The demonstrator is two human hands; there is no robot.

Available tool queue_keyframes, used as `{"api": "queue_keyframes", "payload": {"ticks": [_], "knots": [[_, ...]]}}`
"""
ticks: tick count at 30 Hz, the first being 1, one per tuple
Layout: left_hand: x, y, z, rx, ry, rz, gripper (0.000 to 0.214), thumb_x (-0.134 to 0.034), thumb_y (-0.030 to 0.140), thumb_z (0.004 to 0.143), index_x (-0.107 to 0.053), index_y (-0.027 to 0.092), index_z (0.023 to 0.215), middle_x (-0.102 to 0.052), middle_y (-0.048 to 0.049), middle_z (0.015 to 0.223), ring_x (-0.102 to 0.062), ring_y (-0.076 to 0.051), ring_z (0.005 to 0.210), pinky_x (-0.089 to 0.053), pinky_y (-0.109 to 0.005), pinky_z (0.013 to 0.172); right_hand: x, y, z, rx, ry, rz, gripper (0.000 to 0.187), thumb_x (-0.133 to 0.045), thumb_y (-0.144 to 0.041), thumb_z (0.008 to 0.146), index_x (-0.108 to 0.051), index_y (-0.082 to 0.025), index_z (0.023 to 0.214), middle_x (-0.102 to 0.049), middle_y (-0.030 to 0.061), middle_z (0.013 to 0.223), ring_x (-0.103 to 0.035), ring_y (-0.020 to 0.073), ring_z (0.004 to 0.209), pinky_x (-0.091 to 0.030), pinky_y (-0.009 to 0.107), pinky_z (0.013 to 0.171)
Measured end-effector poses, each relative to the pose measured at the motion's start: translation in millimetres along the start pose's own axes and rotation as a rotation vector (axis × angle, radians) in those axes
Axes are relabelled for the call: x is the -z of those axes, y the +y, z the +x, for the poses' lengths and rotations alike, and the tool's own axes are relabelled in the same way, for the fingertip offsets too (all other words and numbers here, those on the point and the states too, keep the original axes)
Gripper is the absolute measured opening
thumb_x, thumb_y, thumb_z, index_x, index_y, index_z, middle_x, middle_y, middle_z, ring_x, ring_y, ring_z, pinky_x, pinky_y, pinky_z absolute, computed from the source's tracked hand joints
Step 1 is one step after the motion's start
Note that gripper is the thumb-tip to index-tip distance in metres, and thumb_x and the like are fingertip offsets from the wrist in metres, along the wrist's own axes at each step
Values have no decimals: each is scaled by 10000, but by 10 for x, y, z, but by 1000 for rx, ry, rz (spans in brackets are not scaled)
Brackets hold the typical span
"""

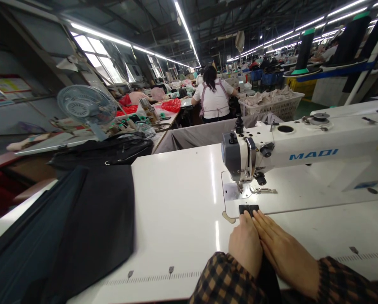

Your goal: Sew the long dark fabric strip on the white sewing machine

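Both of my hands are on a folded piece of black fabric [248, 209] just in front of the sewing machine's needle plate [233, 192]. My left hand [246, 238] is closed on it, fingertips pressed near its far edge. Close against it, my right hand [279, 247] holds the same fabric with its fingers long and together; its thumb is hidden. Two short dark flaps stick out beyond my fingertips, and more black cloth hangs down between my wrists. The white sewing machine [309, 147] has its needle and presser foot just beyond the fabric, not touching it.
Large black fabric panels [96, 223] lie over the table's left side, with a black heap [112, 147] behind. A grey fan [85, 105] stands further left. Ahead sits a person [214, 97] beside a white basket [271, 105] of beige cloth. Thread cones [304, 50] stand at the upper right.
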State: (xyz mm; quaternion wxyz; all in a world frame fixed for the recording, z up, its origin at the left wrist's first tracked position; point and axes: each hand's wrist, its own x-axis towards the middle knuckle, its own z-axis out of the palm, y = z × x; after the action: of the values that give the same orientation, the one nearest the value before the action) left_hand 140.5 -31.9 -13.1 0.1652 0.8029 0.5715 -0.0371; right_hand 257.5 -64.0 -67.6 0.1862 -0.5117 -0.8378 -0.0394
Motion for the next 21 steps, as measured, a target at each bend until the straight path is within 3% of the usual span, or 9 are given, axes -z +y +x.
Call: {"api": "queue_keyframes", "payload": {"ticks": [8, 12, 21], "knots": [[-12, -40, 1, -51, 30, -32, 499, -329, 49, 759, -330, 23, 1258, -531, -168, 1047, -595, -242, 793, -500, -375, 674, -16, -35, -14, -4, -15, -76, 470, -311, -131, 832, -330, -36, 1292, -307, 157, 1340, -262, 228, 1244, -372, 393, 977], [42, -37, 143, 7, 31, -33, 466, -320, 32, 767, -359, 28, 1232, -543, -166, 1034, -593, -229, 817, -491, -357, 689, -56, 60, 125, 27, -5, -62, 511, -318, -89, 797, -305, -48, 1306, -320, 153, 1336, -257, 227, 1246, -355, 397, 990], [171, -148, 465, 1, 33, -45, 407, -382, 76, 759, -427, 54, 1163, -546, -146, 1025, -586, -223, 833, -474, -344, 736, -129, 264, 465, 88, 21, -56, 512, -324, -104, 811, -281, -55, 1318, -312, 143, 1342, -272, 227, 1241, -351, 393, 996]]}}
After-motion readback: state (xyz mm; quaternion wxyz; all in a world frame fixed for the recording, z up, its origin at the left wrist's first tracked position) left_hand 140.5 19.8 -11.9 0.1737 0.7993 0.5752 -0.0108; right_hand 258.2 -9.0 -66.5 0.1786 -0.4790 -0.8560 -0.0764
